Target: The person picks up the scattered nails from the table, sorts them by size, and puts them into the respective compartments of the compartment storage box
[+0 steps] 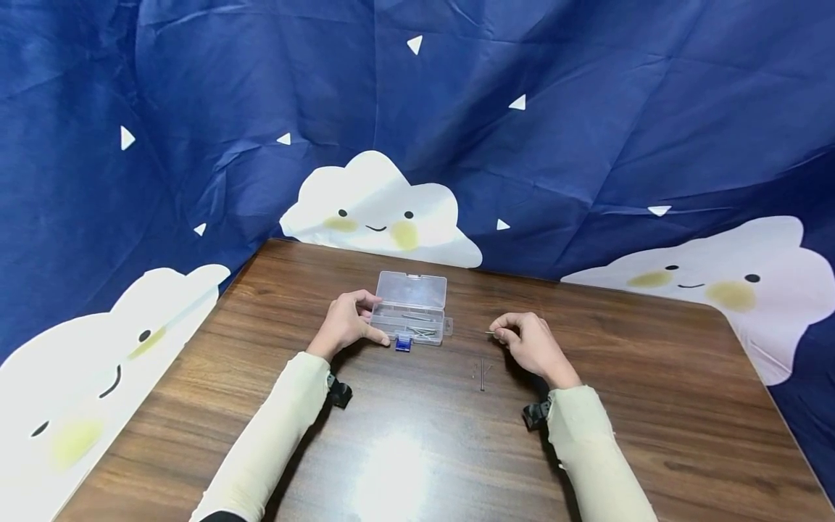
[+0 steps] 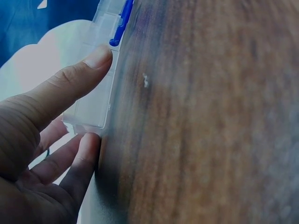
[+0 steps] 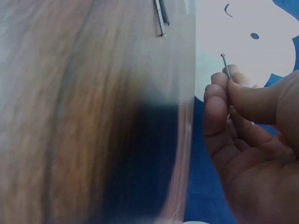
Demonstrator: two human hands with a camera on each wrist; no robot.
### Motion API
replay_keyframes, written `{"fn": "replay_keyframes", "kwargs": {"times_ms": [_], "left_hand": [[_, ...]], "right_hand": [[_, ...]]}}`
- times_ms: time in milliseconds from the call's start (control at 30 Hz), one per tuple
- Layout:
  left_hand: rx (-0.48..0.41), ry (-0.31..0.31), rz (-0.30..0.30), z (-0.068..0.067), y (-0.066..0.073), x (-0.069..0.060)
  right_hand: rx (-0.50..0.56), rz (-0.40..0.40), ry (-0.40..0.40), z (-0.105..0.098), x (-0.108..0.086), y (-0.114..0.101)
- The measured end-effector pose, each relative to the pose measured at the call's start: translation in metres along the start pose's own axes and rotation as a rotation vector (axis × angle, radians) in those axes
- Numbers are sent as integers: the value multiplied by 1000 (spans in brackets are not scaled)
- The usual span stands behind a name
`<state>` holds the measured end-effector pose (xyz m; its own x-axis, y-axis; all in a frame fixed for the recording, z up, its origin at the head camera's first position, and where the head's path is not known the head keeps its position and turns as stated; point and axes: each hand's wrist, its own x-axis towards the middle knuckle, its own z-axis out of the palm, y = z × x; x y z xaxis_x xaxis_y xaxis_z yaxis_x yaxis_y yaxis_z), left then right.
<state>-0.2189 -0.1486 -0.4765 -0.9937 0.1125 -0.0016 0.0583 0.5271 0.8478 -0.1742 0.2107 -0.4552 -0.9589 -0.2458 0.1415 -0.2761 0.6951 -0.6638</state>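
Note:
A clear plastic box (image 1: 406, 319) with a blue latch (image 1: 403, 344) stands with its lid (image 1: 412, 290) up, several nails (image 1: 420, 332) inside. My left hand (image 1: 349, 321) grips the box's left end; in the left wrist view the thumb of the hand (image 2: 51, 112) presses the front wall (image 2: 96, 100) and the fingers bend round the end. To the right of the box, my right hand (image 1: 531, 344) pinches a thin nail (image 1: 490, 333) between thumb and fingers. In the right wrist view the nail (image 3: 225, 64) sticks out past the fingertips of the hand (image 3: 252, 130), its head showing.
A few nails (image 1: 483, 375) lie on the brown wooden table (image 1: 417, 406) between the box and my right forearm. Behind the table hangs a blue cloth (image 1: 457, 145) with white clouds. Black straps with cameras (image 1: 339, 392) sit on both wrists.

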Motion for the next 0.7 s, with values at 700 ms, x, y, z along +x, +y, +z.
{"fn": "replay_keyframes", "kwargs": {"times_ms": [700], "left_hand": [[-18,1,7,1,-1,-1]], "right_hand": [[89,-1,-7,33,26,-38]]}}
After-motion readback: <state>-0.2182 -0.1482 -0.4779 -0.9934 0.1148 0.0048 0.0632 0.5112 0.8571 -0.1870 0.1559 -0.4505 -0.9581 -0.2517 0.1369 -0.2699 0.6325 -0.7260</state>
